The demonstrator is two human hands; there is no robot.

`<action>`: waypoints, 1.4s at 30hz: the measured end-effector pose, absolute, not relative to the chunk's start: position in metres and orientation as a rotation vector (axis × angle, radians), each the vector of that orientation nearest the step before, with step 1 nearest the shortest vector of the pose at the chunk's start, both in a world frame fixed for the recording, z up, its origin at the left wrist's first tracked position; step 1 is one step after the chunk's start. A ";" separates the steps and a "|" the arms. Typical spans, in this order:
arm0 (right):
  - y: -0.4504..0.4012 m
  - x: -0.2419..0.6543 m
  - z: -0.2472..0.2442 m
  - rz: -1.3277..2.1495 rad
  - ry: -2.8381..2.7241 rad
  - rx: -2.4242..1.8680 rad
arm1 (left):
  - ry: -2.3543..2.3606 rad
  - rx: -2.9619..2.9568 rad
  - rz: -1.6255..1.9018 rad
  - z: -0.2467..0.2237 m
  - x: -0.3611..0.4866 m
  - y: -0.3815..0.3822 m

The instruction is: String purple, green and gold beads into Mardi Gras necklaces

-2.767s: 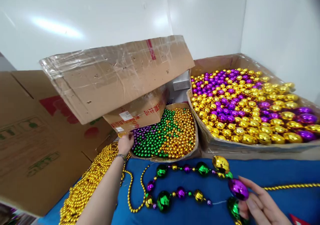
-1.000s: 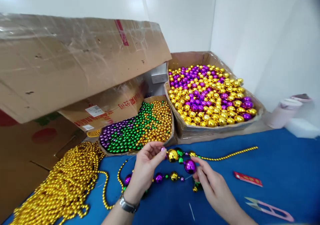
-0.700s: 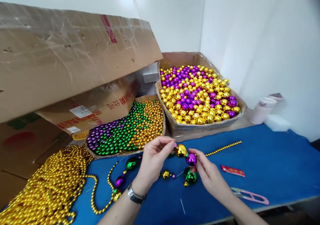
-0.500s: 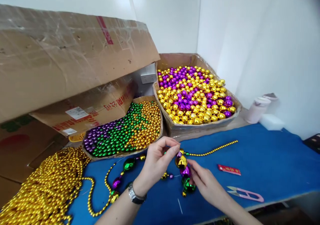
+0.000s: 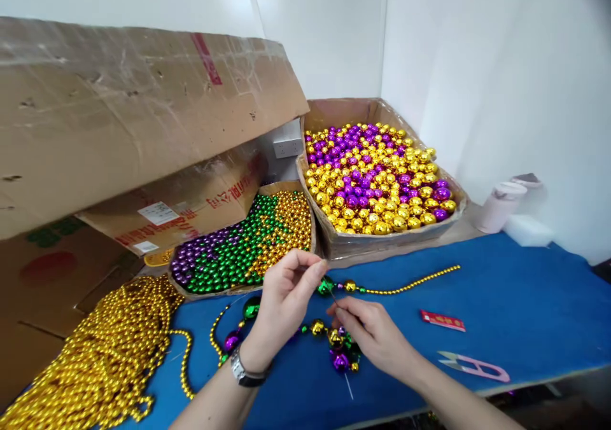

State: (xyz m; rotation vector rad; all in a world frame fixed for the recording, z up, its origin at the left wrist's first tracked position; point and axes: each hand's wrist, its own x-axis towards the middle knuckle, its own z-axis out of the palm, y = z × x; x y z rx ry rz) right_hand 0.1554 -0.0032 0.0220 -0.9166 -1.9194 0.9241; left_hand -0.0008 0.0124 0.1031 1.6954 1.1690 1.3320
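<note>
My left hand (image 5: 289, 306), with a watch (image 5: 245, 369) on its wrist, is closed in a pinch above the blue cloth. Lower and to the right, my right hand (image 5: 375, 331) pinches too. A thin dark thread (image 5: 333, 295) runs between the two sets of fingertips. Just below my right fingers a cluster of shiny beads hangs or lies: a gold bead (image 5: 335, 337), a purple bead (image 5: 340, 360) and a partly hidden green one. A bead garland curves behind my hands, with a large green bead (image 5: 251, 307) and a gold bead (image 5: 317, 327).
A carton (image 5: 382, 242) of gold and purple balls stands at the back, beside a box of small purple, green and gold beads (image 5: 248, 245). Gold bead strands (image 5: 109, 353) are heaped left. Pink thread snips (image 5: 475, 365), a red packet (image 5: 442, 320) and a bottle (image 5: 500, 208) are right.
My right hand has left the bead cluster and moved up and left to the thread by my left fingertips. The cluster sits lower, and my left hand has shifted slightly left.
</note>
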 end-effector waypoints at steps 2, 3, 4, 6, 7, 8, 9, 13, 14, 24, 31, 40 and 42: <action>-0.003 0.158 0.019 0.924 -1.927 -0.929 | 1.114 1.607 1.432 0.100 -0.004 0.012; -0.003 0.161 0.019 0.918 -1.925 -0.936 | 1.069 1.541 1.485 0.096 -0.005 0.011; -0.002 0.164 0.021 0.911 -1.918 -0.944 | 1.019 1.476 1.526 0.089 -0.005 0.010; 0.001 0.172 0.033 0.902 -1.898 -0.952 | 0.922 1.412 1.510 0.074 -0.002 0.007; 0.003 0.176 0.043 0.910 -1.886 -0.944 | 0.881 1.430 1.442 0.067 0.000 0.005; 0.005 0.179 0.055 0.921 -1.875 -0.923 | 0.845 1.475 1.348 0.060 0.003 0.004; 0.007 0.181 0.069 0.935 -1.859 -0.886 | 0.813 1.536 1.249 0.055 0.006 0.004; 0.013 0.183 0.129 0.923 -1.784 -0.691 | 0.777 1.795 1.038 0.044 0.021 0.009; 0.014 0.183 0.143 0.910 -1.775 -0.651 | 0.797 1.862 1.016 0.042 0.026 0.011; 0.032 0.240 0.146 0.769 -1.411 -0.758 | 1.302 2.299 0.566 -0.028 0.024 0.015; 0.058 0.327 0.075 0.747 -0.936 -0.874 | 1.506 2.439 0.286 -0.050 -0.018 -0.002; 0.064 0.373 0.002 0.648 -0.676 -1.056 | 1.710 2.524 0.053 -0.047 -0.064 0.001; 0.065 0.372 -0.001 0.637 -0.656 -1.078 | 1.735 2.487 0.084 -0.042 -0.065 -0.001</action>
